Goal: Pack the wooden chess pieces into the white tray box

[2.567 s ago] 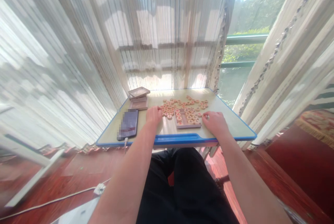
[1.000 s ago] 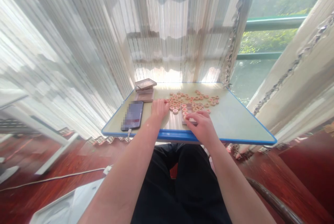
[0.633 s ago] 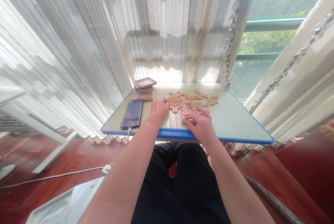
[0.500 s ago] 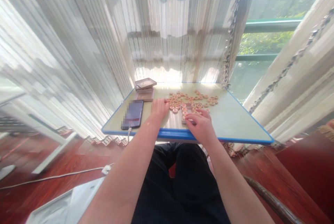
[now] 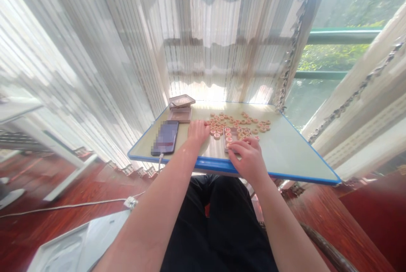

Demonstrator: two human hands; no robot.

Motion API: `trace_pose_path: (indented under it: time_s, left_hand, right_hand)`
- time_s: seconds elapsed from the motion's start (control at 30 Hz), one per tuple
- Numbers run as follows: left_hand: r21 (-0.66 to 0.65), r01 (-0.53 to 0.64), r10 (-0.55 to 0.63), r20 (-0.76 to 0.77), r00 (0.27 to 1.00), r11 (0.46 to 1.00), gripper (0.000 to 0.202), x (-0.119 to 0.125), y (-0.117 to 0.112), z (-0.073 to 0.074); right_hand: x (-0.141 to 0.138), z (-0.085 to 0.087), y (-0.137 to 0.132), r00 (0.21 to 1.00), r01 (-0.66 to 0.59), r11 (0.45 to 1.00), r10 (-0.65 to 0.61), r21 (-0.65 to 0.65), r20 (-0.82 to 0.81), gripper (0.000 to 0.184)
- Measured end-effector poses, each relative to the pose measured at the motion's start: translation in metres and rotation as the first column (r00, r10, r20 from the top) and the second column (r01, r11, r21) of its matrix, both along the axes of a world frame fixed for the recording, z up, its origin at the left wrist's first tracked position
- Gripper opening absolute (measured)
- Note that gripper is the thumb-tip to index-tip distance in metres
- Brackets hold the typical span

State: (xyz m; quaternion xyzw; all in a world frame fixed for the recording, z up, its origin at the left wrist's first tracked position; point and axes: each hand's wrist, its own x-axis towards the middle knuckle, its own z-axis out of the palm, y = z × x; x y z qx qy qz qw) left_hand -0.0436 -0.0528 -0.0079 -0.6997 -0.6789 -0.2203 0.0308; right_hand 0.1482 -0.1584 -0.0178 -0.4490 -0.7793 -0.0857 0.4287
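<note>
Several round wooden game pieces [image 5: 241,122] lie scattered on a small blue-edged table [image 5: 285,149]. A shallow brown tray [image 5: 229,136] near the front edge holds some of them in rows. My right hand [image 5: 249,155] lies over the tray's near part, fingers curled down onto the pieces; what they pinch is hidden. My left hand [image 5: 197,131] rests on the table just left of the pieces, fingers bent, touching the nearest ones.
A phone [image 5: 165,137] with a cable lies on the table's left. Two stacked brown box parts [image 5: 180,108] stand at the back left. Curtains hang close behind and beside the table. A white panel [image 5: 63,246] and cord [image 5: 63,206] lie on the red floor.
My right hand came from the tray's right side onto the tray and has slid toward its near left corner. My left hand has stayed put. The view has shifted slightly.
</note>
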Motion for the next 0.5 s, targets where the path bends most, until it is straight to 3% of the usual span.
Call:
trace_pose_path:
  time_s: [0.5]
  left_hand:
    - [0.008,-0.012,0.012,0.006,1.000,1.000,0.031,0.0008,-0.0040,0.0032]
  right_hand:
    - [0.0020,-0.0004,-0.0006,0.998,-0.051,0.999,0.052,0.013,-0.047,0.017]
